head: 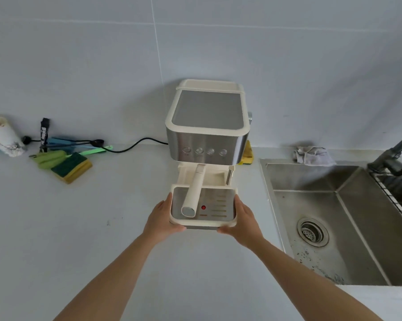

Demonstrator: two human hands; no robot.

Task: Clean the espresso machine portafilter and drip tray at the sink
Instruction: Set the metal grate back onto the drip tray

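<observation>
Pale tiled wall backs a white table [102, 228] where an espresso machine [208, 126] stands just left of a steel sink [348, 205]. At the foot of the machine sits the drip tray [218, 206], and both hands are closed on it: the left hand [163, 218] grips its left edge and the right hand [242, 220] grips its right edge, thumbs along the front corners, fingers curled under where they cannot be seen. The tray appears to stand forward of the machine's base, so the step in hand looks like sliding it out for washing. The portafilter [193, 193] is locked into the machine, its cream handle reaching out over the tray's metal grate, so it is not yet removed.

The next move calls for drawing the tray straight toward the person and keeping it level, since any liquid inside could slosh, while clearing the portafilter handle above. Then it has to travel right to the sink, whose basin is bare apart from some dark specks near the drain [313, 231]. A sponge [71, 166] and brushes [63, 144] lie well to the left, and a grey cloth [313, 155] rests behind the sink.
</observation>
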